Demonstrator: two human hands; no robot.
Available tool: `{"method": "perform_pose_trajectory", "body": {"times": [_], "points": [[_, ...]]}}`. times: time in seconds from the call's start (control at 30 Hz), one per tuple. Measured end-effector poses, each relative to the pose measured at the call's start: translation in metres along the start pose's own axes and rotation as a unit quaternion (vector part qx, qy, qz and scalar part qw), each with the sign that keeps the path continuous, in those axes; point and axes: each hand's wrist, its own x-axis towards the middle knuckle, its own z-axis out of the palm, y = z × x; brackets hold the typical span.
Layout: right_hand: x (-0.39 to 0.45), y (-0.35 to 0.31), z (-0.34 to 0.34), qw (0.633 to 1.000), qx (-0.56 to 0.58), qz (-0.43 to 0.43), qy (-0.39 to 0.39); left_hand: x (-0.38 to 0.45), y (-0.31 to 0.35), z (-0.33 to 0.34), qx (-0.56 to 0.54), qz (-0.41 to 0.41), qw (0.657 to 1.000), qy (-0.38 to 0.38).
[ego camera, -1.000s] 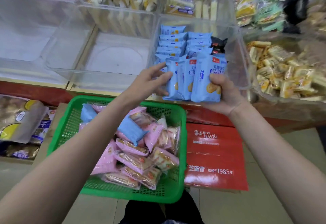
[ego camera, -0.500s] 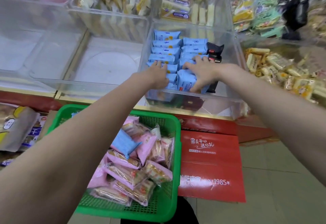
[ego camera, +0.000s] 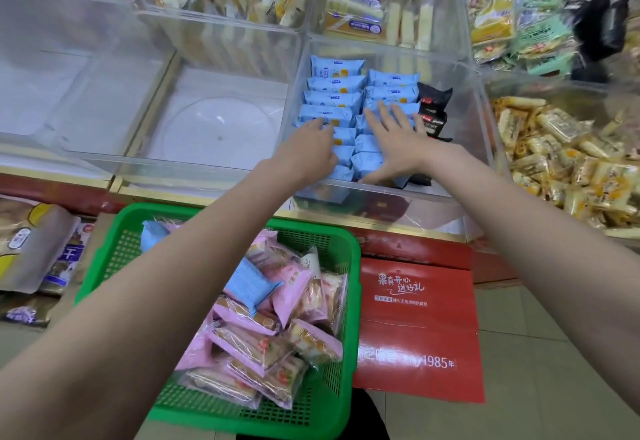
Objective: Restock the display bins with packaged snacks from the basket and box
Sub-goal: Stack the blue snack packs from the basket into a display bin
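Note:
Two rows of light blue snack packs lie in a clear display bin, with black packs along their right side. My left hand rests on the left row with its fingers bent down among the packs. My right hand lies flat with spread fingers on the right row. Below the shelf, a green basket holds several pink packs and a blue pack. A red box lies closed beside it on the right.
An empty clear bin stands left of the blue packs. A bin of yellow wrapped snacks is on the right, with more filled bins behind. Large snack bags lie at the lower left.
One second ago both hands held a bunch of blue packs above the bin's front. The packs now lie in the bin and both hands rest on top, the right one spread flat.

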Motion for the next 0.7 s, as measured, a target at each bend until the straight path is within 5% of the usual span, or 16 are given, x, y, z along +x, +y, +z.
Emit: {"method": "perform_pose_trajectory", "body": {"times": [0.1,0.2,0.27,0.37,0.53,0.7], "points": [[-0.021,-0.01,-0.017,0.993,0.091,-0.018,0.068,-0.038,-0.015,0.001,-0.081,0.083,0.966,0.231],[-0.048,-0.05,-0.02,0.932,0.225,-0.156,0.237,-0.089,-0.046,0.015,-0.103,0.119,0.938,0.309],[-0.062,-0.091,-0.01,0.897,0.276,-0.232,0.255,-0.119,-0.074,0.03,-0.092,0.092,0.949,0.287],[-0.062,-0.149,0.024,0.921,0.253,-0.274,0.115,-0.155,-0.124,0.058,-0.078,0.008,0.976,0.203],[-0.043,-0.209,0.092,0.976,0.092,-0.198,-0.017,-0.196,-0.192,0.09,-0.046,-0.211,0.974,0.073],[-0.032,-0.243,0.137,0.991,0.048,-0.125,-0.003,-0.196,-0.212,0.089,-0.097,-0.313,0.943,0.064]]}}
